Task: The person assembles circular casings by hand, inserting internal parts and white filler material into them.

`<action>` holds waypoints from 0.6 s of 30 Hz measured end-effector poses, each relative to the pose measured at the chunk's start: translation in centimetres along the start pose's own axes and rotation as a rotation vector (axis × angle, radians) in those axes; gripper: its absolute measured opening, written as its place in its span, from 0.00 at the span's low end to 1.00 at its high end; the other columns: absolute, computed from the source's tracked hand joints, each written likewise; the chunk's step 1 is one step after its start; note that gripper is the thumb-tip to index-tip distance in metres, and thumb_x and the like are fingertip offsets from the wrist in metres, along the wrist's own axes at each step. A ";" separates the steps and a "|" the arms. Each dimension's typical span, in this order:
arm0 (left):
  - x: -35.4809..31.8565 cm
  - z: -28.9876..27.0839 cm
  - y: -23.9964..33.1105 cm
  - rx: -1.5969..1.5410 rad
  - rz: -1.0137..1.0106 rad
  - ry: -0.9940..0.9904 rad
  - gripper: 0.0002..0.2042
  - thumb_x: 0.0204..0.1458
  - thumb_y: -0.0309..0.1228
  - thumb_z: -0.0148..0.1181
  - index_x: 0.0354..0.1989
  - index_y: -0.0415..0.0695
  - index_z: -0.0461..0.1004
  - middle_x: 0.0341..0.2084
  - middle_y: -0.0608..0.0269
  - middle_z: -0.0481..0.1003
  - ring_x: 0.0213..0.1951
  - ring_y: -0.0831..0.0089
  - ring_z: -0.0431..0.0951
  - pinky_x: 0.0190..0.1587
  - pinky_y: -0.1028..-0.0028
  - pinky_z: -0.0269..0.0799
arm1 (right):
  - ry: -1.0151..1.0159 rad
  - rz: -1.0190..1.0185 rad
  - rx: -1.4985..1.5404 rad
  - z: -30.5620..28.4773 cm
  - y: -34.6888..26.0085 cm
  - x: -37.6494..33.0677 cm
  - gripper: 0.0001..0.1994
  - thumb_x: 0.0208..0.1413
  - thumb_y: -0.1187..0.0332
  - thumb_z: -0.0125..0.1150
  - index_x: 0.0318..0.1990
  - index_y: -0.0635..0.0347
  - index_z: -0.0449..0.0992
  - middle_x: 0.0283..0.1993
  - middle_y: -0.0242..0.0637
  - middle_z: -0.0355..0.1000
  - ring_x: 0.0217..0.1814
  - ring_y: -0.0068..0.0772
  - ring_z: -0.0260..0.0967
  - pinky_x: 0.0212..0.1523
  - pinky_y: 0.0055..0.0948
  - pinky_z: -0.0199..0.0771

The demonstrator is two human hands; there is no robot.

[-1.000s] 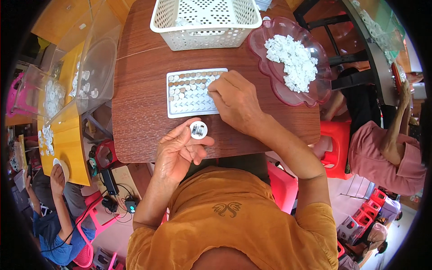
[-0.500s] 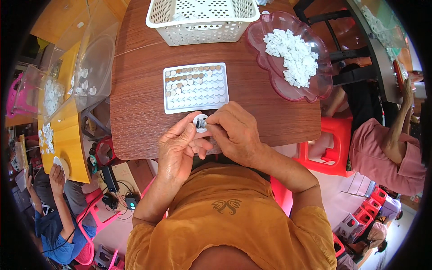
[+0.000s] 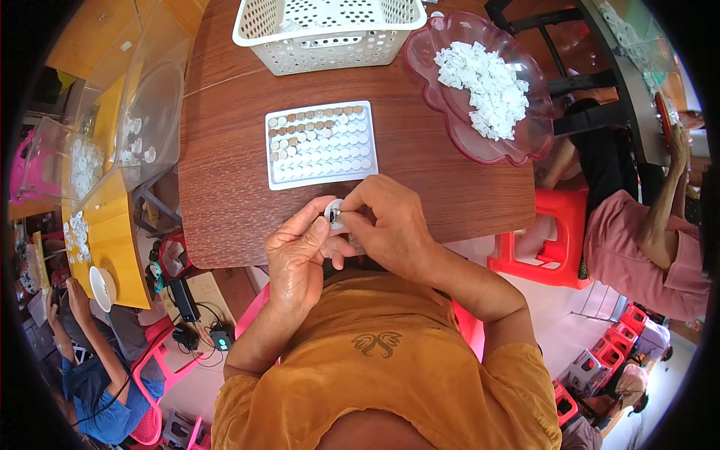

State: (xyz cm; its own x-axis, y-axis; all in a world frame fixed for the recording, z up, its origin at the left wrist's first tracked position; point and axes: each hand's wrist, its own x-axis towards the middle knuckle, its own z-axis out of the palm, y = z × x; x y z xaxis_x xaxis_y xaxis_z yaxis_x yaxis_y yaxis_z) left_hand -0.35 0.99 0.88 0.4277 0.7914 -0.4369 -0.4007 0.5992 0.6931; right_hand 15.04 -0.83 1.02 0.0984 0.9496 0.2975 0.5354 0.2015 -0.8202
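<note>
Just past the table's near edge, my left hand (image 3: 298, 251) is closed around a small round white plastic piece (image 3: 331, 208) with dark parts at its middle. From the other side, my right hand (image 3: 386, 217) pinches at the centre of that piece, its thumb and forefinger pressed together. What those fingertips hold, if anything, is too small to make out. Beyond the hands lies a white tray (image 3: 322, 178) with rows of round pockets. Brownish and silvery round pieces (image 3: 315, 120) fill part of its upper rows.
A white perforated basket (image 3: 322, 54) stands at the table's far side. Right of it, a pink scalloped dish (image 3: 454, 124) holds a heap of small white pieces (image 3: 484, 86). A red stool (image 3: 540, 240) stands to the right. Co-workers sit on both sides; a white bowl (image 3: 103, 289) is at the left table.
The view has shifted slightly. Both hands stay together, and the white piece has tilted between them. At the left, a co-worker's hand has moved off the white bowl.
</note>
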 end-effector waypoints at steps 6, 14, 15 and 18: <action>-0.3 -0.3 -0.3 0.033 0.034 -0.001 0.16 0.55 0.27 0.53 0.49 0.32 0.68 0.34 0.51 0.76 0.24 0.67 0.78 0.21 0.78 0.67 | -0.170 0.454 0.232 -0.9 -0.7 0.5 0.07 0.41 0.73 0.64 0.25 0.65 0.72 0.23 0.37 0.69 0.24 0.26 0.65 0.24 0.27 0.65; -0.1 -0.3 0.1 0.000 0.023 -0.054 0.16 0.56 0.30 0.52 0.50 0.32 0.67 0.33 0.50 0.76 0.24 0.68 0.78 0.22 0.79 0.67 | -0.137 0.505 0.389 -0.5 -0.2 0.4 0.09 0.42 0.70 0.64 0.27 0.67 0.72 0.22 0.39 0.70 0.24 0.26 0.67 0.24 0.29 0.67; -0.1 -0.3 0.1 -0.023 0.011 -0.065 0.16 0.57 0.30 0.51 0.50 0.32 0.67 0.33 0.50 0.76 0.24 0.68 0.78 0.22 0.79 0.67 | -0.128 0.517 0.412 -0.5 -0.2 0.3 0.09 0.42 0.71 0.64 0.27 0.67 0.72 0.22 0.38 0.70 0.24 0.25 0.67 0.24 0.28 0.67; 0.1 0.1 0.2 0.031 0.008 -0.065 0.16 0.57 0.29 0.51 0.50 0.32 0.68 0.33 0.50 0.76 0.25 0.69 0.78 0.23 0.79 0.68 | -0.114 0.548 0.462 -0.4 -0.1 0.3 0.08 0.43 0.71 0.63 0.27 0.67 0.71 0.23 0.38 0.70 0.24 0.24 0.66 0.24 0.27 0.67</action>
State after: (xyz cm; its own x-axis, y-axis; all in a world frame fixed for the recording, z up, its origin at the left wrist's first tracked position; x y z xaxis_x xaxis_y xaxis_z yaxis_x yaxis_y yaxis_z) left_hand -0.35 1.18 1.03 0.4762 0.7862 -0.3939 -0.3794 0.5878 0.7145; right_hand 15.40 -0.66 1.37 0.1497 0.9572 -0.2477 0.0222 -0.2537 -0.9670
